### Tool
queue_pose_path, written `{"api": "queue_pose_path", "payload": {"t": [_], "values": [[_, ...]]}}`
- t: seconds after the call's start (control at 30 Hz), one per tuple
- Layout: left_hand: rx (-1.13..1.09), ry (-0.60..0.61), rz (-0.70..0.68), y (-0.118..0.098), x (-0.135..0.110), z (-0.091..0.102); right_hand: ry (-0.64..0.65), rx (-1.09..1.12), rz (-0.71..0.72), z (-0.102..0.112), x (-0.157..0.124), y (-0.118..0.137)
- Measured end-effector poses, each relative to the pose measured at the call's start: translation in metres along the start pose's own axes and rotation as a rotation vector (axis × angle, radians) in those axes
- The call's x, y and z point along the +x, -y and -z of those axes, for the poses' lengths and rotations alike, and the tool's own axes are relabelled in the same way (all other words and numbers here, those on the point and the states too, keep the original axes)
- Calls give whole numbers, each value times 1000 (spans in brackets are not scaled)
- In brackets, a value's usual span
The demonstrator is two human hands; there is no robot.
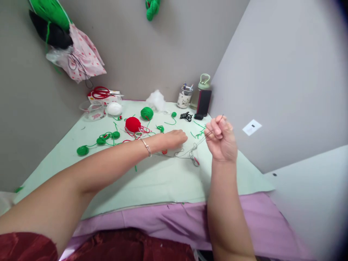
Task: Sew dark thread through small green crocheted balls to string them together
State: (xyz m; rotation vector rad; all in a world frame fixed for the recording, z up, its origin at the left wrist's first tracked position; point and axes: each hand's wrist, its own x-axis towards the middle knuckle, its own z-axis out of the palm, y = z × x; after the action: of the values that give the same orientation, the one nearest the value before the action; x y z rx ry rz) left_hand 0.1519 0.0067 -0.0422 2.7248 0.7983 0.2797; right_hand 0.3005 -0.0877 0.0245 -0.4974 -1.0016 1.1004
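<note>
My right hand (221, 139) is raised over the right side of the table, its fingers closed on dark thread (194, 146). A thin dark tip pokes out above the fingertips; whether it is a needle I cannot make out. From this hand the thread slants down to a loose tangle on the cloth, where a small red piece (196, 161) lies. Stretched across the table, my left hand (176, 139) has curled fingers low over the cloth, and whatever they hold is hidden. Near its wrist are a small orange-red item (164, 152) and a small green knitted piece (160, 128).
Behind my left arm lie a red yarn ball (133, 124), a green yarn ball (147, 113) and white stuffing (156, 100). Red-handled scissors (101, 92) rest on a box at back left. A pen cup (184, 98), bottle (203, 82) and phone (203, 103) stand at back right.
</note>
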Motion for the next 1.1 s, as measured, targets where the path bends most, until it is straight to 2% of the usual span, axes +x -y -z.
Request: {"api": "queue_pose_path", "payload": {"t": [0.1,0.23,0.3,0.37,0.43,0.53,0.63,0.7,0.9,1.0,1.1], "values": [[-138,-87,127,5,-21,15,-5,-35,-82,-7,-1,-8],[-397,-216,226,7,-69,32,-9,-109,-192,-21,-5,-26],[-826,-349,306,5,-96,39,-10,-182,-205,-30,-9,-36],[-1151,-457,350,-2,-119,46,-3,-270,-203,-40,-13,-45],[-1387,-536,366,-10,-137,51,16,-362,-188,-51,-19,-52],[-1615,-663,368,-21,-151,53,57,-489,-131,-66,-26,-59],[-1735,-785,351,-28,-152,47,72,-579,-76,-78,-32,-63],[-1775,-825,343,-31,-150,39,74,-605,-63,-81,-36,-65],[-1756,-828,320,-40,-145,24,75,-617,-33,-82,-42,-69],[-1740,-809,311,-42,-145,22,86,-608,-13,-83,-43,-70],[-1728,-851,332,-43,-146,23,60,-644,26,-83,-44,-69]]}}
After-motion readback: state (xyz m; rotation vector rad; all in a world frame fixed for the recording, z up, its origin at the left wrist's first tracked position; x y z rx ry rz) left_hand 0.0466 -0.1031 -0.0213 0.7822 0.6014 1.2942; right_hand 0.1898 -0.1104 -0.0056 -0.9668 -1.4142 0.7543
